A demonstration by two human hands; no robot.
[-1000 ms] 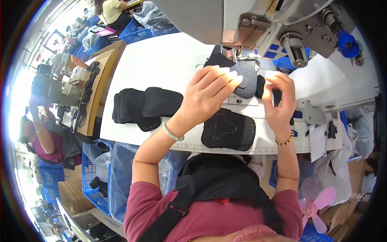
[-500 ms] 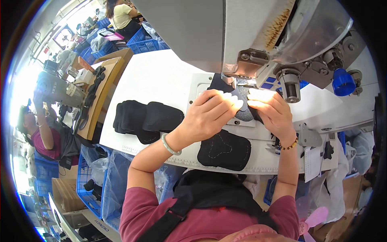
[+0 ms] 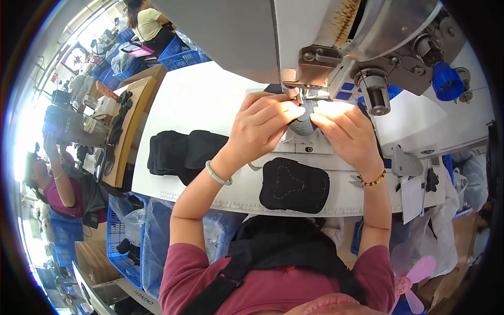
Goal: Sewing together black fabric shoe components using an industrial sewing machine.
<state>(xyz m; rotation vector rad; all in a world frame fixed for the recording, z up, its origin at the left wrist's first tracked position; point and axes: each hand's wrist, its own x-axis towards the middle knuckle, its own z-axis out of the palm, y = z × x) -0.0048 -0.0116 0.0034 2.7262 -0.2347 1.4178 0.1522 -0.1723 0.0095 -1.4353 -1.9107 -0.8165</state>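
Both my hands are at the needle area of a sewing machine [image 3: 315, 58], under its lamp. My left hand [image 3: 265, 122] is closed, its fingertips pinching the left side of a grey and black fabric piece [image 3: 303, 127]. Opposite it, my right hand [image 3: 346, 131] grips the piece's right edge, thumb and fingers pressed together. The far part of the fabric goes in below the presser foot and is partly hidden. Nearer to me lies a black fabric pad [image 3: 295, 185] with a light stitched outline. A stack of black pads [image 3: 181, 153] rests left of my left forearm.
The white table [image 3: 194, 105] has a ruler strip [image 3: 241, 203] along its near edge. Small scissors [image 3: 357, 181] lie by my right wrist. Blue baskets [image 3: 122, 236] stand at the left. A co-worker [image 3: 65, 184] sits at another machine; a pink fan [image 3: 407, 283] is at lower right.
The fabric has gone farther in under the needle area, with both hands around it. My left fingers are more bent and closer to the presser foot. The camera view has shifted slightly.
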